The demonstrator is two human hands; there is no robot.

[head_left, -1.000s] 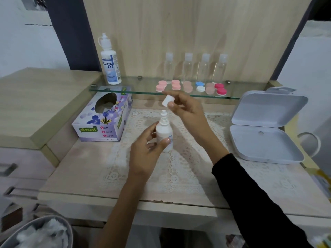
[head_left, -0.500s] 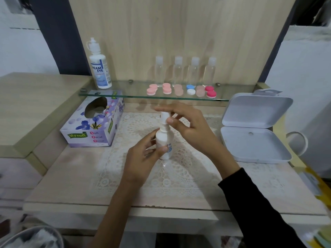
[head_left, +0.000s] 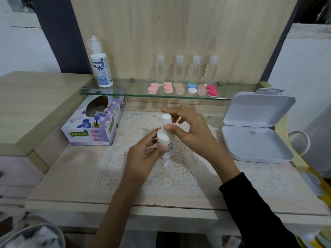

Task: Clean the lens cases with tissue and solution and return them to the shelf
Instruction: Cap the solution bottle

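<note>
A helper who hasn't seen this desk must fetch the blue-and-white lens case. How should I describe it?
On the glass shelf against the wooden back panel, a row of lens cases sits in front of four clear bottles. The blue-and-white lens case is fourth from the left, the only one not pink, peach or red.

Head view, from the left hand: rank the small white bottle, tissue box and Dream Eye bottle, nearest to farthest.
1. Small white bottle: held in the left hand, centre.
2. Tissue box: to the hand's left, in front of the shelf.
3. Dream Eye bottle: back left, standing on the glass shelf.
</note>
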